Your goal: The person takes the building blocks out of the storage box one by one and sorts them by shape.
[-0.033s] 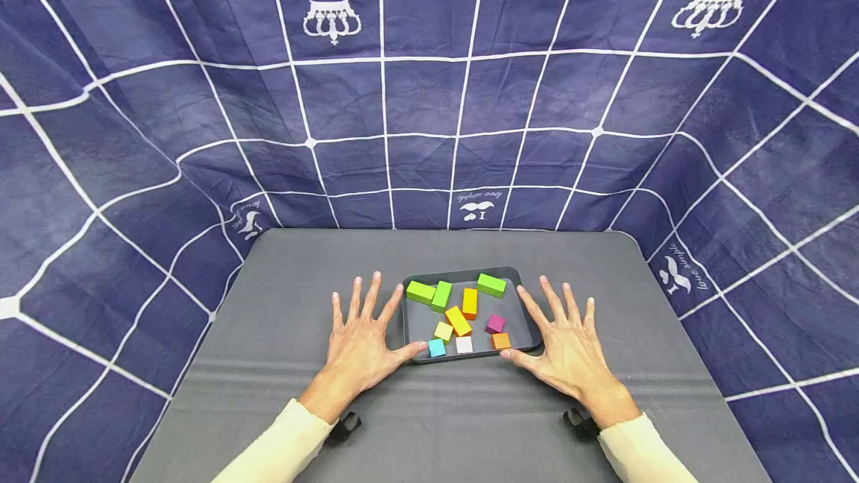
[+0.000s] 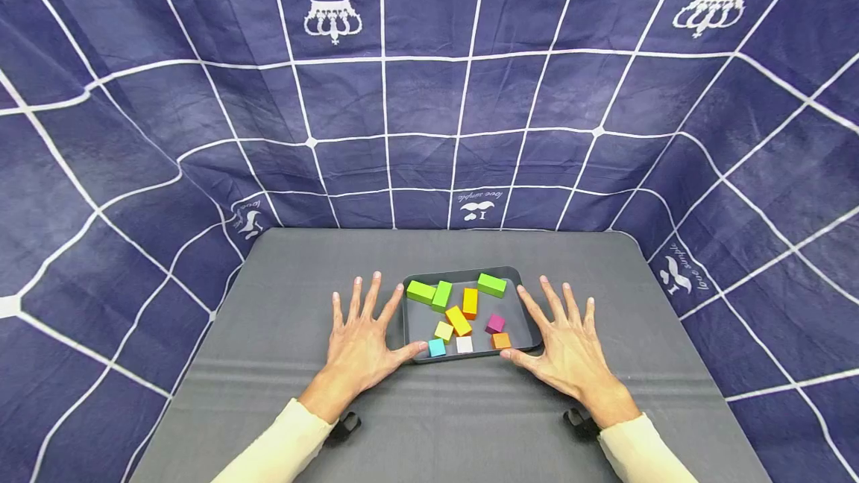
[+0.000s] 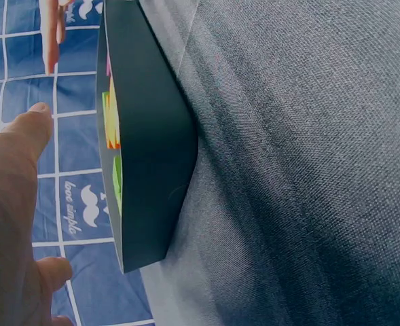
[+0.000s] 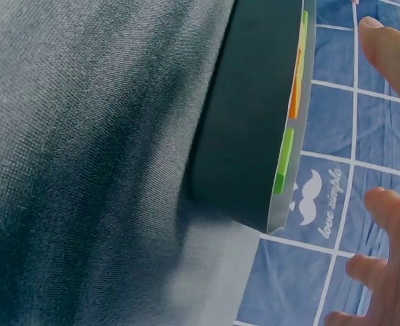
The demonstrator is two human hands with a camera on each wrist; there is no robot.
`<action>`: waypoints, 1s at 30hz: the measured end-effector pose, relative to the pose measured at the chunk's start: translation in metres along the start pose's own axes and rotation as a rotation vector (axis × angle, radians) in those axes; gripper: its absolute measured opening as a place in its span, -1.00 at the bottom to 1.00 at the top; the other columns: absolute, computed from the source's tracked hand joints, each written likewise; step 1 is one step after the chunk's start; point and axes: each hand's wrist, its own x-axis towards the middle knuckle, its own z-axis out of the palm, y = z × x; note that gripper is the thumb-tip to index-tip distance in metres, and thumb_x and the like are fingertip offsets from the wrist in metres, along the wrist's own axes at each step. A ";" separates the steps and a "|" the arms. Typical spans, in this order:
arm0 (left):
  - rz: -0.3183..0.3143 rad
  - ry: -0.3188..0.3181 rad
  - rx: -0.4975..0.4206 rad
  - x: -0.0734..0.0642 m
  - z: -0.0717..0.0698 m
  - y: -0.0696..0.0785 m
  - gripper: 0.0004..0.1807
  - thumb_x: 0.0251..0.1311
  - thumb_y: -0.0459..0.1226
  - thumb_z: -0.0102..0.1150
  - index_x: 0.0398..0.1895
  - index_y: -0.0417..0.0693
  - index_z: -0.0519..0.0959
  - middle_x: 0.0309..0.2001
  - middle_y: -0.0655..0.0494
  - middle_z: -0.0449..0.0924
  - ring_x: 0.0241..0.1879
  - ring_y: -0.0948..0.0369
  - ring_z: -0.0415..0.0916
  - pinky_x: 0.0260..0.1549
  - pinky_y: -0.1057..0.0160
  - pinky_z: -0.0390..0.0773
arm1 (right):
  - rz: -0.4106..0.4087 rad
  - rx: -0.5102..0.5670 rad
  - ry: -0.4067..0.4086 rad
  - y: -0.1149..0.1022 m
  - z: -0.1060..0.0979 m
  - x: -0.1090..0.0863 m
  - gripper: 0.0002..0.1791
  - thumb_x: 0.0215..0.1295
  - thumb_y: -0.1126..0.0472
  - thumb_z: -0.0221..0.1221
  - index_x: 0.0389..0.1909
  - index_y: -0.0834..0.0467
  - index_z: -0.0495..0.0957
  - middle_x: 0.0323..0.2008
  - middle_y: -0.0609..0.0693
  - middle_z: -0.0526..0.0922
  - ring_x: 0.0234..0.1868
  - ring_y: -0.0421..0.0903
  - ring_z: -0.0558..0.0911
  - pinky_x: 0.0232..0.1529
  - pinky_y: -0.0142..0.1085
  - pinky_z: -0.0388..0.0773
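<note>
A shallow dark grey tray (image 2: 419, 325) lies on the table with several small blocks inside. Toward its far side are three green blocks, one of them a green block (image 2: 492, 285) at the right. Two yellow-orange blocks, including this upright-looking one (image 2: 470, 303), lie mid-tray. Nearer me are a pale yellow cube (image 2: 444, 332), a blue cube (image 2: 437, 348), a white cube (image 2: 464, 345), a magenta cube (image 2: 495, 324) and an orange block (image 2: 500, 341). My left hand (image 2: 359, 349) spreads its fingers at the tray's left side, holding nothing. Likewise spread and unladen, my right hand (image 2: 570, 352) is at the right side.
Grey cloth covers the table (image 2: 456, 416), with wrinkles running across it in front of the tray. A blue curtain (image 2: 429, 95) with white grid lines encloses the back and both sides. Dark straps (image 2: 345, 427) show beneath the wrists.
</note>
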 end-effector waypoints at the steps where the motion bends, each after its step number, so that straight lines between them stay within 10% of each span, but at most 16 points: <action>1: 0.001 0.001 -0.002 0.000 0.000 0.000 0.30 0.21 0.75 0.17 0.93 0.45 0.16 0.98 -0.02 -0.14 0.96 -0.25 -0.27 0.81 -0.61 -0.25 | -0.002 -0.001 0.005 0.000 0.000 0.000 0.34 0.19 -0.69 0.45 0.91 -0.27 0.18 0.90 0.20 0.16 0.84 0.59 0.17 0.68 0.76 -0.08; 30: 0.162 0.060 -0.060 0.008 0.015 0.026 0.11 0.35 0.51 0.38 0.87 0.35 0.33 0.92 -0.07 0.11 0.89 -0.26 0.12 0.78 -0.60 0.04 | 0.028 0.184 -0.064 0.004 0.025 0.008 0.25 0.44 -0.46 0.45 0.84 0.26 0.25 0.73 0.30 0.43 0.61 0.40 0.58 0.55 0.38 0.59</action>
